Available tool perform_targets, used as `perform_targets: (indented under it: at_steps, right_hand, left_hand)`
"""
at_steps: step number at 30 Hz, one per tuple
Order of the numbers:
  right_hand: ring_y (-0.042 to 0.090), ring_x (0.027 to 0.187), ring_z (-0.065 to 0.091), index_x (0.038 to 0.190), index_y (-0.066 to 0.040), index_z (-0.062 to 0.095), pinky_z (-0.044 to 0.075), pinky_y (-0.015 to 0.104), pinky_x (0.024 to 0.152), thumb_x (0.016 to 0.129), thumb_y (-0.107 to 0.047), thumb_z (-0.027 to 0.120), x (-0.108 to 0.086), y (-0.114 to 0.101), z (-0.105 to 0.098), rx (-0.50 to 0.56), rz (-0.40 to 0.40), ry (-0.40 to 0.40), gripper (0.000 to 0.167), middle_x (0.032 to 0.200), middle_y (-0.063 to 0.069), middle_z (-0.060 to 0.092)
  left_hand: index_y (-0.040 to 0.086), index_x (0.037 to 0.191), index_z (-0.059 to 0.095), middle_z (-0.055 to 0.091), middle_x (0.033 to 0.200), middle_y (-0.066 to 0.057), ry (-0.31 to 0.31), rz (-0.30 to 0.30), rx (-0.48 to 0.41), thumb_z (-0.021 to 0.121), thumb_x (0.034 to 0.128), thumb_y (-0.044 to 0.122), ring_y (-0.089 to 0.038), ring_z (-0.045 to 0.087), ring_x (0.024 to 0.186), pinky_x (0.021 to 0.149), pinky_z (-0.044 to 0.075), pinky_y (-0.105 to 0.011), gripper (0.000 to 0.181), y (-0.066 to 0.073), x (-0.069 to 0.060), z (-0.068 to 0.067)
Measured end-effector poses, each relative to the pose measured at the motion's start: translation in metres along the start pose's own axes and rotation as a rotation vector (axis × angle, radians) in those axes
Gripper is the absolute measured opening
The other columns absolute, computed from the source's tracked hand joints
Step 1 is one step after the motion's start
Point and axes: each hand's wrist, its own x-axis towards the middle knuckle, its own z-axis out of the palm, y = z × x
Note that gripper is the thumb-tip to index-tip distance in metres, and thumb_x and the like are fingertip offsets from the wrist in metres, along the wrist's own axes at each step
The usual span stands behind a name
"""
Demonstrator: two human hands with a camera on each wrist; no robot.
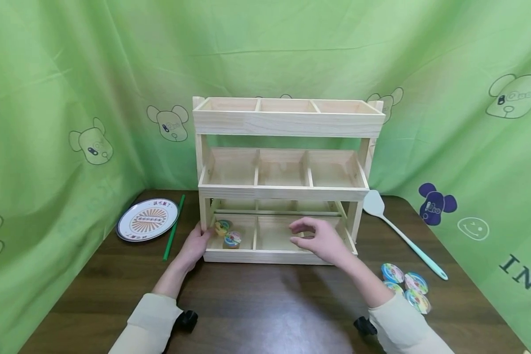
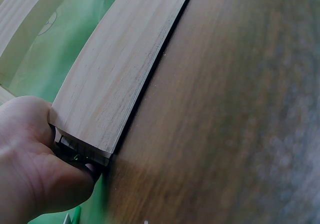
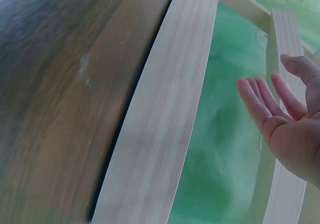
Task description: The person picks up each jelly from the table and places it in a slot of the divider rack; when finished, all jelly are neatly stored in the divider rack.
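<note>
A pale wooden three-tier rack [image 1: 287,124] stands on the dark table, each tier split into compartments. My left hand [image 1: 197,243] grips its lower left side; in the left wrist view, thumb and fingers lie about the corner of a wooden board [image 2: 120,59]. Over the bottom tier's middle and right part hovers my right hand [image 1: 320,240], fingers apart and loosely bent, holding nothing. In the bottom left compartment lie two small cups with colourful lids, one yellowish cup [image 1: 222,227] tilted and another cup [image 1: 232,239] lid up.
Several similar lidded cups [image 1: 416,282] lie on the table by my right forearm. A pale blue spatula [image 1: 409,241] lies right of the rack. Left of it are a round patterned plate [image 1: 148,220] and a thin green stick [image 1: 174,228]. Green cloth [image 1: 265,44] hangs behind.
</note>
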Motion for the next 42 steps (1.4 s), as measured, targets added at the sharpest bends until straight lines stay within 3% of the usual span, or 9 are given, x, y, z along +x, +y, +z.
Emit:
perform_targets:
  at_steps: [3, 9, 16, 25, 32, 42]
  right_hand:
    - [0.026, 0.103, 0.069, 0.111, -0.004, 0.073, 0.057, 0.042, 0.084, 0.087, -0.009, 0.078, -0.006, 0.003, -0.006, -0.015, 0.003, 0.016, 0.025, 0.105, 0.006, 0.074]
    - [0.026, 0.105, 0.069, 0.111, -0.006, 0.073, 0.057, 0.032, 0.081, 0.088, -0.009, 0.079, -0.017, 0.010, -0.020, -0.005, 0.037, 0.022, 0.024, 0.109, 0.011, 0.073]
    - [0.027, 0.108, 0.068, 0.112, -0.007, 0.073, 0.055, 0.034, 0.084, 0.089, -0.011, 0.078, -0.032, 0.020, -0.042, -0.058, 0.071, 0.046, 0.024, 0.110, 0.008, 0.073]
    - [0.026, 0.103, 0.069, 0.115, -0.003, 0.072, 0.055, 0.025, 0.076, 0.090, -0.015, 0.078, -0.052, 0.033, -0.068, -0.120, 0.115, 0.085, 0.028, 0.111, 0.013, 0.073]
    - [0.022, 0.099, 0.069, 0.117, -0.001, 0.071, 0.055, 0.023, 0.078, 0.090, -0.017, 0.078, -0.065, 0.042, -0.082, -0.154, 0.159, 0.106, 0.032, 0.111, 0.016, 0.073]
    - [0.030, 0.104, 0.069, 0.120, -0.002, 0.070, 0.054, 0.027, 0.080, 0.090, -0.021, 0.079, -0.085, 0.055, -0.097, -0.249, 0.211, 0.104, 0.036, 0.114, 0.013, 0.073]
  left_hand:
    - [-0.005, 0.157, 0.017, 0.025, 0.158, -0.032, -0.010, 0.008, -0.003, 0.039, 0.1090, 0.018, -0.044, 0.025, 0.145, 0.118, 0.019, -0.057, 0.058, 0.001, -0.001, 0.000]
    - [-0.006, 0.156, 0.018, 0.026, 0.158, -0.032, -0.004, 0.006, -0.004, 0.040, 0.1094, 0.019, -0.044, 0.025, 0.145, 0.118, 0.019, -0.056, 0.057, 0.001, -0.002, 0.001]
    - [-0.005, 0.157, 0.018, 0.026, 0.158, -0.032, 0.000, 0.002, 0.005, 0.039, 0.1092, 0.019, -0.044, 0.026, 0.145, 0.118, 0.020, -0.057, 0.057, -0.002, 0.000, 0.000]
    - [-0.003, 0.157, 0.018, 0.027, 0.158, -0.031, 0.007, -0.006, 0.004, 0.040, 0.1088, 0.018, -0.043, 0.027, 0.145, 0.118, 0.021, -0.056, 0.057, -0.001, 0.001, 0.000]
    - [-0.005, 0.157, 0.017, 0.026, 0.158, -0.032, 0.006, -0.002, 0.000, 0.038, 0.1094, 0.019, -0.045, 0.027, 0.144, 0.118, 0.021, -0.056, 0.057, 0.001, -0.001, 0.000]
    - [-0.005, 0.158, 0.015, 0.026, 0.158, -0.032, 0.007, -0.003, 0.003, 0.038, 0.1095, 0.019, -0.045, 0.027, 0.144, 0.117, 0.021, -0.057, 0.058, 0.001, -0.001, 0.000]
